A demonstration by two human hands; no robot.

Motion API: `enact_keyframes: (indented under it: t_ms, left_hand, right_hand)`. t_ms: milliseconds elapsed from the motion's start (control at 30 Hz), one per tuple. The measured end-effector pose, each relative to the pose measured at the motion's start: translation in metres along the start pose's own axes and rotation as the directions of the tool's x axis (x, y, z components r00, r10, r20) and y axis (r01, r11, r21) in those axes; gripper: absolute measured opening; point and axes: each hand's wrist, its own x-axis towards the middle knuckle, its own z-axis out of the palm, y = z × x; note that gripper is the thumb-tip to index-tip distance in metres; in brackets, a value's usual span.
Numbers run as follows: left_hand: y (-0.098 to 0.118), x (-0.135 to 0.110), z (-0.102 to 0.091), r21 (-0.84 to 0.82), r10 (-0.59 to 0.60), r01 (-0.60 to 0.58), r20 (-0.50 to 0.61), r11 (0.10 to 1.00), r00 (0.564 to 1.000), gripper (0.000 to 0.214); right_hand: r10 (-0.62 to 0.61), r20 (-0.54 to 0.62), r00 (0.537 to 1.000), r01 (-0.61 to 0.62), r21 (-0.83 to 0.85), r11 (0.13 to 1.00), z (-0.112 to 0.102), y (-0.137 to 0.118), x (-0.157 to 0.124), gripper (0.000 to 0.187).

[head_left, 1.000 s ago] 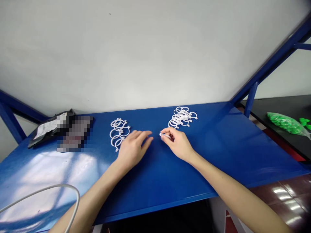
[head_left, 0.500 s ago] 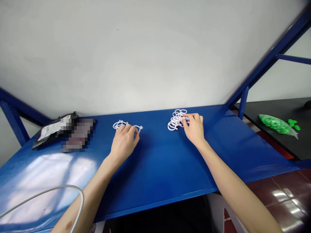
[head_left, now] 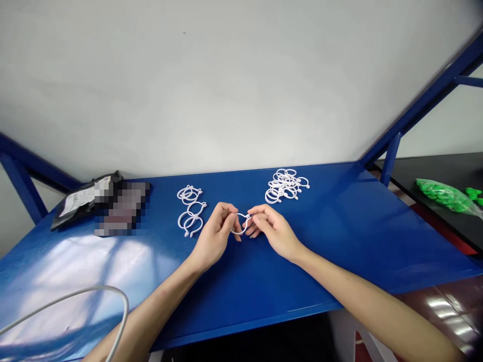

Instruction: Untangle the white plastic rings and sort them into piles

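Between my hands is a white plastic ring (head_left: 244, 229) with a small tab at its rim, held above the blue table. My left hand (head_left: 217, 234) pinches its left side between thumb and fingers. At the ring's tabbed right end, the fingertips of my right hand (head_left: 273, 229) are closed on it. Several similar white rings (head_left: 193, 221) lie in a loose group left of my left hand. A denser pile of white rings (head_left: 285, 186) lies beyond my right hand.
The blue table (head_left: 241, 281) meets a pale wall. A black package (head_left: 85, 198) lies at the left, beside a blurred-out flat item (head_left: 126, 208). A white cable (head_left: 101, 288) loops over the left front. On a black table at right rests a bag of green pieces (head_left: 445, 196).
Both hands have come together at the middle, the right one leaving the pile with a ring. My left hand has moved off the left group, whose rings now show fully.
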Motion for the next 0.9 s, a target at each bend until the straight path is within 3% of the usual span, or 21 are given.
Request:
enact_keyframes:
  t_ms: [133, 267, 367, 467, 700, 900]
  left_hand:
    - [-0.0047, -0.0016, 0.0062, -0.02, 0.031, -0.033, -0.101, 0.999, 0.994, 0.015]
    - [-0.0037, -0.0045, 0.0069, 0.019, -0.017, 0.018, -0.077, 1.0, 0.997, 0.018]
    - [-0.0039, -0.0055, 0.0031, 0.22, 0.013, -0.002, -0.048, 0.975, 0.999, 0.019]
    - [-0.0049, -0.0063, 0.0012, 0.444, 0.091, -0.068, -0.031, 0.894, 0.995, 0.017]
    - [-0.0036, -0.009, 0.0048, 0.529, 0.201, -0.18, 0.018, 0.829, 0.979, 0.019]
    - [-0.0043, -0.0087, 0.0034, 0.528, 0.227, -0.202, 0.018, 0.825, 0.974, 0.019]
  right_hand:
    - [0.047, -0.028, 0.998, -0.047, 0.027, 0.999, -0.0023, 0.0055, 0.0029, 0.035]
    - [0.027, -0.073, 0.997, -0.031, -0.058, 0.998, -0.0031, 0.0055, 0.004, 0.027]
    - [-0.009, -0.142, 0.99, -0.008, -0.119, 0.993, -0.0054, 0.0021, 0.0053, 0.023]
    - [-0.053, -0.183, 0.982, 0.022, -0.167, 0.986, -0.0073, -0.0018, 0.0057, 0.021]
    - [-0.108, -0.128, 0.986, 0.071, -0.261, 0.963, -0.0062, -0.0027, 0.0024, 0.017]
    - [-0.09, -0.094, 0.992, 0.067, -0.218, 0.974, -0.0068, -0.0001, 0.002, 0.017]
